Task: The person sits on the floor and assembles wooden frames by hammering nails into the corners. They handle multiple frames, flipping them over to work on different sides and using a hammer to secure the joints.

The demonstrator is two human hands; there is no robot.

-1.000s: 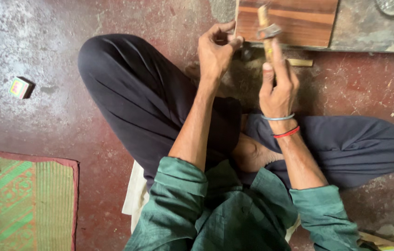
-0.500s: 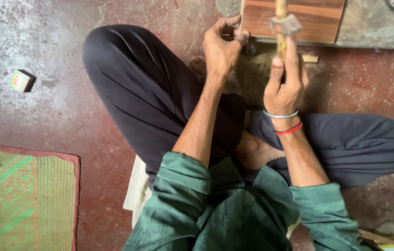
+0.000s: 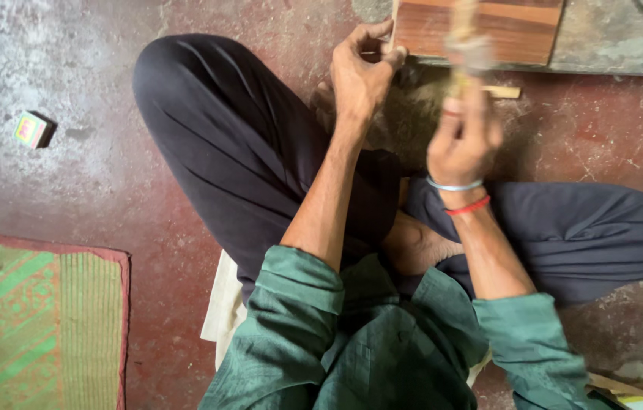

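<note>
Small multicoloured box (image 3: pixel 32 129) on the red floor (image 3: pixel 147 228), contents not visible. Left hand (image 3: pixel 359 72), fingers curled, pinches something small against the brown wooden board (image 3: pixel 481 29). Right hand (image 3: pixel 462 144), motion-blurred, is clenched round a wooden-handled hammer (image 3: pixel 467 45) raised before the board.

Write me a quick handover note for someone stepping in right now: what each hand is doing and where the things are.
Left hand: fingers pinched at the lower left edge of the wooden board; what they hold is too small to tell.
Right hand: gripping a hammer, raised and motion-blurred over the board.
Board lies on the red floor in front of the crossed legs. A thin wooden stick lies just below its edge.
Done: cannot tell; no mark on the board is readable.
Left: cannot be judged from this view.
</note>
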